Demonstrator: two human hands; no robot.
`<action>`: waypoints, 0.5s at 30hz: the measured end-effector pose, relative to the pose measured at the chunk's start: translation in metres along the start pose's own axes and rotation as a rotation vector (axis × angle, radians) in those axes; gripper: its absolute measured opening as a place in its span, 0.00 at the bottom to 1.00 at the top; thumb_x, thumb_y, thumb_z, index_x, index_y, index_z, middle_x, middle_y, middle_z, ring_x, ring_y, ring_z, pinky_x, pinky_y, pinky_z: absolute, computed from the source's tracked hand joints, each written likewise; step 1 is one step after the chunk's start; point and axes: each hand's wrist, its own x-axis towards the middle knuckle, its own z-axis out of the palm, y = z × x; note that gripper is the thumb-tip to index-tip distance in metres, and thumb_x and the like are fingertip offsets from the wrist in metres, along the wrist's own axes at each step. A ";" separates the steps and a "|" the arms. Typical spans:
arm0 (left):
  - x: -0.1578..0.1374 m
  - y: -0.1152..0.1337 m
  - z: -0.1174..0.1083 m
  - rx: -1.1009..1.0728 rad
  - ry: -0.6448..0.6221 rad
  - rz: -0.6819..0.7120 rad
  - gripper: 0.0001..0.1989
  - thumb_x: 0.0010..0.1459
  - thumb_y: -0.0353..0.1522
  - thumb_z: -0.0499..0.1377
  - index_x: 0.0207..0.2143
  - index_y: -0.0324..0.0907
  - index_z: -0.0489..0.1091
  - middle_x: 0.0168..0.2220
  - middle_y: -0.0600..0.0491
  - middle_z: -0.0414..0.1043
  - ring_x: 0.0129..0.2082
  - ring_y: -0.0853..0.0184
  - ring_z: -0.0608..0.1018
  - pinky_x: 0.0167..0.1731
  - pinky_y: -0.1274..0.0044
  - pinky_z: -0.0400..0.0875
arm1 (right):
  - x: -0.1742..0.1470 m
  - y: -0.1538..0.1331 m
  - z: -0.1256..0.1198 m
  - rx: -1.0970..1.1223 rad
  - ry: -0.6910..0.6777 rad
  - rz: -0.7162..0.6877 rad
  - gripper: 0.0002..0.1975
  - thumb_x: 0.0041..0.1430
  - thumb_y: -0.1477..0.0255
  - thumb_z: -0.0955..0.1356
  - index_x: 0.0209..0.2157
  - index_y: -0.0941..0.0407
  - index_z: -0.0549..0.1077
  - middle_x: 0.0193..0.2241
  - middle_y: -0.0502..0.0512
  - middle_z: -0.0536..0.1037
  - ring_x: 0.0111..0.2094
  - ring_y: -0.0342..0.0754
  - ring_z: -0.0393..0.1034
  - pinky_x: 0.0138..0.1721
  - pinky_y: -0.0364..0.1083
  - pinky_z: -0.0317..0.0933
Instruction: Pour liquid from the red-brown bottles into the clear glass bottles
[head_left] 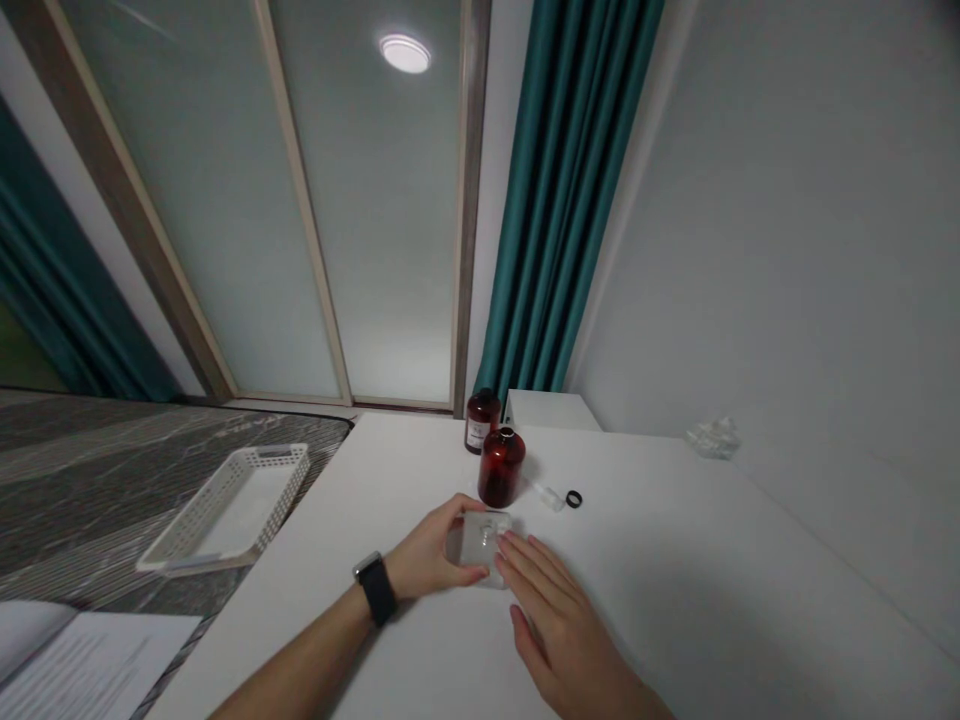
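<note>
On the white table, my left hand (pixel 439 550) wraps thumb and fingers around a small clear square container (pixel 480 548). Something small and shiny shows at its middle, too small to name. My right hand (pixel 551 610) has its fingers stretched out, the fingertips at the container's right side. Just beyond stands an upright amber bottle (pixel 502 470) with an uncovered neck. Behind it is a second amber bottle (pixel 480 425) with a white label and a dark top. A black ring (pixel 574 499) and a small whitish translucent piece (pixel 551 497) lie to the right of the nearer bottle.
A white perforated basket (pixel 274 500) sits on the grey patterned surface (pixel 97 470) left of the white table (pixel 675 600). Open printed pages (pixel 97 660) lie at the lower left. Crumpled clear plastic (pixel 712 438) is by the wall. A white box (pixel 551 410) stands behind the bottles.
</note>
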 end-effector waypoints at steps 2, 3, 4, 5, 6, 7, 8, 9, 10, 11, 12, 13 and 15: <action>0.000 0.001 -0.001 -0.008 -0.014 -0.005 0.28 0.46 0.28 0.68 0.49 0.41 0.64 0.47 0.48 0.73 0.46 0.58 0.76 0.51 0.65 0.71 | 0.001 -0.004 -0.006 0.371 0.011 0.163 0.24 0.65 0.75 0.61 0.61 0.51 0.66 0.62 0.57 0.68 0.65 0.56 0.58 0.65 0.65 0.49; 0.000 0.001 -0.001 -0.008 -0.021 -0.007 0.28 0.46 0.28 0.68 0.49 0.41 0.63 0.47 0.48 0.73 0.46 0.59 0.76 0.50 0.66 0.71 | 0.003 -0.007 -0.008 0.597 0.041 0.247 0.22 0.67 0.72 0.61 0.60 0.50 0.68 0.60 0.57 0.70 0.64 0.56 0.60 0.65 0.65 0.49; 0.000 0.002 -0.001 -0.002 -0.026 -0.012 0.28 0.46 0.28 0.68 0.49 0.41 0.63 0.47 0.48 0.73 0.45 0.59 0.76 0.49 0.66 0.71 | 0.005 -0.009 -0.010 0.829 0.082 0.317 0.21 0.67 0.68 0.62 0.59 0.50 0.69 0.58 0.58 0.72 0.63 0.56 0.61 0.65 0.65 0.49; 0.000 0.002 -0.001 0.007 -0.029 -0.016 0.28 0.46 0.28 0.68 0.49 0.41 0.63 0.47 0.48 0.72 0.45 0.59 0.76 0.48 0.66 0.72 | 0.008 -0.011 -0.011 1.046 0.127 0.363 0.21 0.65 0.65 0.63 0.58 0.50 0.71 0.57 0.58 0.73 0.63 0.57 0.62 0.65 0.64 0.48; 0.000 0.002 -0.001 0.018 -0.030 -0.020 0.28 0.46 0.28 0.68 0.49 0.41 0.63 0.47 0.48 0.72 0.45 0.59 0.76 0.48 0.66 0.72 | 0.011 -0.013 -0.012 1.223 0.161 0.388 0.21 0.63 0.63 0.65 0.56 0.51 0.73 0.56 0.58 0.75 0.63 0.57 0.62 0.66 0.63 0.47; 0.000 0.003 -0.002 0.030 -0.031 -0.023 0.28 0.46 0.28 0.68 0.50 0.41 0.63 0.48 0.48 0.72 0.45 0.59 0.75 0.48 0.66 0.72 | 0.014 -0.014 -0.012 1.349 0.182 0.403 0.21 0.60 0.62 0.67 0.54 0.51 0.74 0.55 0.58 0.75 0.62 0.57 0.63 0.67 0.62 0.46; 0.000 0.003 -0.002 0.039 -0.032 -0.025 0.28 0.46 0.28 0.68 0.50 0.41 0.63 0.48 0.48 0.72 0.45 0.59 0.75 0.48 0.66 0.72 | 0.017 -0.015 -0.011 1.429 0.186 0.414 0.21 0.58 0.62 0.69 0.52 0.51 0.76 0.55 0.58 0.76 0.62 0.57 0.63 0.67 0.61 0.46; 0.000 0.004 -0.002 0.048 -0.033 -0.028 0.29 0.45 0.29 0.68 0.50 0.41 0.64 0.48 0.48 0.72 0.45 0.59 0.75 0.48 0.66 0.71 | 0.018 -0.015 -0.010 1.463 0.190 0.423 0.21 0.56 0.62 0.70 0.51 0.51 0.76 0.54 0.58 0.77 0.62 0.57 0.63 0.67 0.60 0.46; 0.001 0.005 -0.003 0.057 -0.036 -0.031 0.29 0.45 0.29 0.68 0.50 0.41 0.64 0.47 0.48 0.72 0.44 0.59 0.75 0.48 0.66 0.71 | 0.020 -0.014 -0.009 1.454 0.205 0.434 0.21 0.55 0.62 0.70 0.50 0.52 0.77 0.53 0.59 0.77 0.61 0.58 0.65 0.66 0.60 0.48; 0.001 0.005 -0.004 0.068 -0.042 -0.034 0.29 0.45 0.30 0.69 0.50 0.41 0.64 0.47 0.48 0.72 0.44 0.59 0.75 0.47 0.66 0.71 | 0.021 -0.012 -0.008 1.399 0.233 0.445 0.19 0.56 0.63 0.70 0.49 0.52 0.77 0.51 0.60 0.79 0.58 0.58 0.67 0.64 0.60 0.50; 0.001 0.006 -0.006 0.078 -0.050 -0.033 0.30 0.45 0.31 0.69 0.51 0.41 0.64 0.47 0.48 0.72 0.44 0.58 0.75 0.47 0.66 0.71 | 0.021 -0.010 -0.007 1.299 0.268 0.457 0.17 0.56 0.63 0.70 0.46 0.53 0.78 0.48 0.60 0.80 0.55 0.58 0.70 0.62 0.59 0.54; 0.001 0.007 -0.007 0.083 -0.060 -0.025 0.30 0.45 0.32 0.69 0.51 0.41 0.64 0.48 0.48 0.72 0.45 0.58 0.74 0.47 0.66 0.70 | 0.023 -0.006 -0.005 1.169 0.305 0.468 0.14 0.57 0.64 0.69 0.43 0.54 0.79 0.45 0.60 0.81 0.51 0.57 0.72 0.59 0.58 0.58; 0.002 0.008 -0.010 0.073 -0.064 0.007 0.26 0.52 0.37 0.66 0.52 0.40 0.64 0.49 0.46 0.71 0.47 0.57 0.73 0.48 0.66 0.69 | 0.027 0.002 -0.002 0.891 0.360 0.493 0.10 0.58 0.66 0.68 0.39 0.54 0.78 0.37 0.56 0.81 0.43 0.54 0.73 0.51 0.53 0.63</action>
